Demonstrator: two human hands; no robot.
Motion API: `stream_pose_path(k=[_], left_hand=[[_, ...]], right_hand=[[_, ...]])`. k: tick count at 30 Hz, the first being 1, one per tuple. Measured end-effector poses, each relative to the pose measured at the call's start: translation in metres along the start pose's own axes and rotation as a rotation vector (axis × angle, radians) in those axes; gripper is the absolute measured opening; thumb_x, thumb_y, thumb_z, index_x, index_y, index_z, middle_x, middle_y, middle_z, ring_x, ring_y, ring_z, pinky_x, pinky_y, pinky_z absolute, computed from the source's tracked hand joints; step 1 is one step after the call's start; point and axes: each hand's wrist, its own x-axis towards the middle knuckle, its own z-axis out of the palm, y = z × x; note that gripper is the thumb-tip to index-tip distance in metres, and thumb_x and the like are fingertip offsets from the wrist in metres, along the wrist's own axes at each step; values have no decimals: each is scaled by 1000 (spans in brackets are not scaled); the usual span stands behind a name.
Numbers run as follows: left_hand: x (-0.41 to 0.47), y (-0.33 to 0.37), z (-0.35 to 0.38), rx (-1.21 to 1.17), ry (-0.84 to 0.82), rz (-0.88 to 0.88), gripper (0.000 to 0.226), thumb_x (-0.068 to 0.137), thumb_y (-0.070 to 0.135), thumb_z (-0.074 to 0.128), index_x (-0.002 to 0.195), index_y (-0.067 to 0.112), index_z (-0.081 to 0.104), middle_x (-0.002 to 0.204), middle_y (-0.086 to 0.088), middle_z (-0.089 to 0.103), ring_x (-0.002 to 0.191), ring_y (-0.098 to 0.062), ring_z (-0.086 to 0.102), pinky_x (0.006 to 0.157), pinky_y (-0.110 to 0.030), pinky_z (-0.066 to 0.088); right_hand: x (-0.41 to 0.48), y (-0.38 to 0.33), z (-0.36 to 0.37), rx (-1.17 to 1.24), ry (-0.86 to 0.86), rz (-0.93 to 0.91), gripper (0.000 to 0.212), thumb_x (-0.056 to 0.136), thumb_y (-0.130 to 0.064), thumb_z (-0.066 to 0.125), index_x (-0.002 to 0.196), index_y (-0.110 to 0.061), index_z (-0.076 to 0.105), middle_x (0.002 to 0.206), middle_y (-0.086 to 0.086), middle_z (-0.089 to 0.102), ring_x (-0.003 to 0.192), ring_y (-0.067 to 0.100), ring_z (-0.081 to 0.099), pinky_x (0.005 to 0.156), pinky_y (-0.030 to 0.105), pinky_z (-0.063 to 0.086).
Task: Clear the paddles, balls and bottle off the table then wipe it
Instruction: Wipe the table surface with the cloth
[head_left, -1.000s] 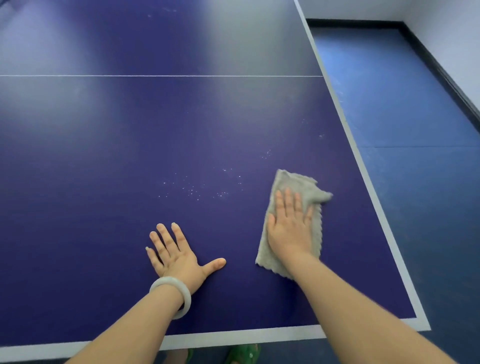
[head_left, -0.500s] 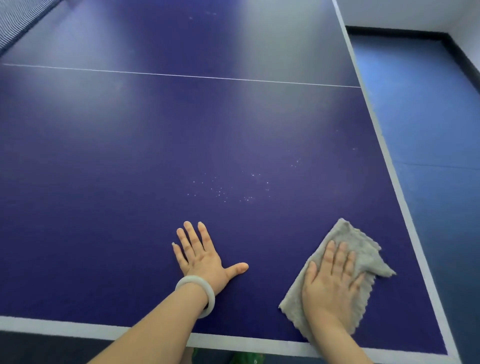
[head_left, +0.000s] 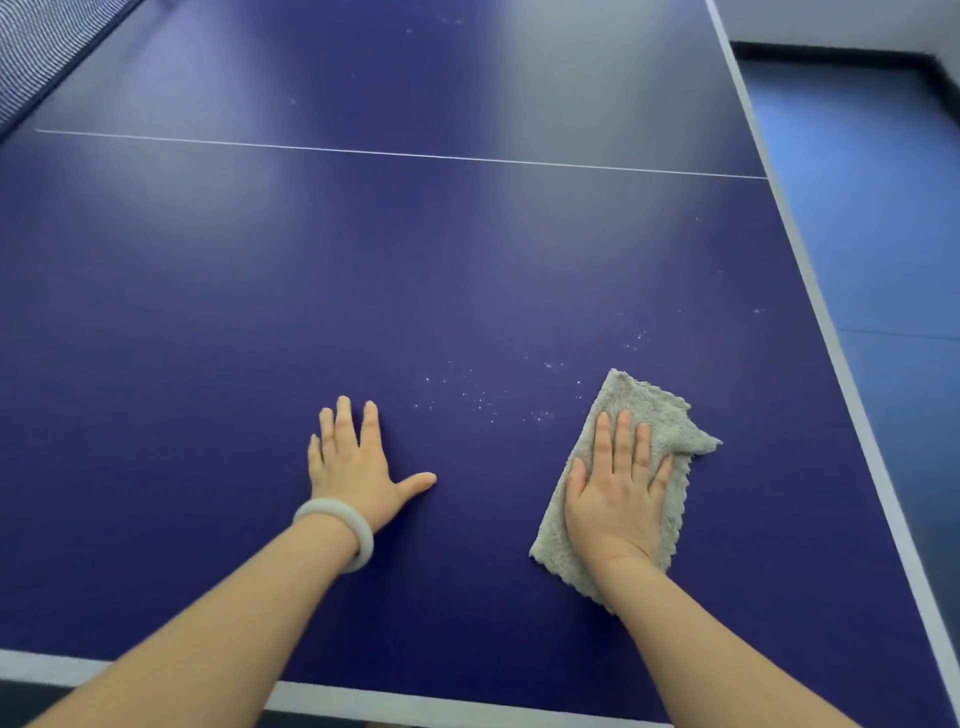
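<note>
The dark blue table-tennis table (head_left: 260, 312) fills the view, with a thin white centre line and white edge bands. My right hand (head_left: 615, 486) lies flat with straight fingers on a folded grey cloth (head_left: 647, 410), pressing it to the surface near the right side. My left hand (head_left: 358, 462), a pale bangle on its wrist, rests flat on the bare table, fingers spread. A scatter of small white specks (head_left: 483, 395) lies between and just beyond the two hands. No paddles, balls or bottle are in view.
The net (head_left: 36, 57) shows at the far left corner. Blue floor (head_left: 893, 260) runs along the table's right edge up to a black skirting board and white wall. The near white edge of the table crosses under my forearms.
My right hand slid the cloth back toward the near edge, then forward again to just right of the specks. My left hand stayed flat on the table. The view shifted left.
</note>
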Motion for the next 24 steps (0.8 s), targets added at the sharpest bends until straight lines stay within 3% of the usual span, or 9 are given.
stream_pose_path(k=[6,10,13,15,19,24], left_hand=[[50,-44,-14,92,-157,126,137,54,97,46,144,31,-35,153,-4,-40,143,-30,-33,119,-51,-11],[54,-52,-9,97,-207,189,144,49,96,52,131,33,-49,138,-3,-57,134,-30,-46,115,-53,-18],[55,-52,-8,83,-215,190,145,48,97,51,129,33,-51,137,-4,-59,131,-30,-50,114,-54,-20],[56,-52,-7,76,-217,190,145,48,98,49,129,32,-52,137,-5,-59,129,-31,-51,114,-54,-21],[56,-53,-8,74,-232,193,146,49,98,48,129,30,-53,135,-6,-61,127,-31,-53,114,-56,-21],[56,-52,-10,66,-248,201,146,51,97,50,129,30,-53,134,-6,-62,126,-31,-54,113,-55,-23]], right_hand=[[7,-2,0,-15,13,43,64,102,-40,22,155,-23,-8,164,-1,-12,151,20,-13,121,52,-7],[-8,-18,1,2,-11,259,66,101,-41,18,153,-18,-17,161,2,-20,151,23,-15,121,53,-2],[-34,-59,3,31,-23,332,66,99,-41,12,152,-11,-14,163,11,-13,151,30,-10,120,55,-1],[-33,-81,3,49,-52,308,68,95,-42,6,153,-9,-9,163,14,-9,151,33,-8,120,56,-3],[26,-99,-1,5,-82,236,67,99,-43,7,153,-12,-19,159,10,-25,149,30,-19,120,55,-6],[113,-108,-18,-45,-105,-74,62,102,-43,10,155,-22,-14,163,-1,-18,150,19,-19,121,51,-8]])
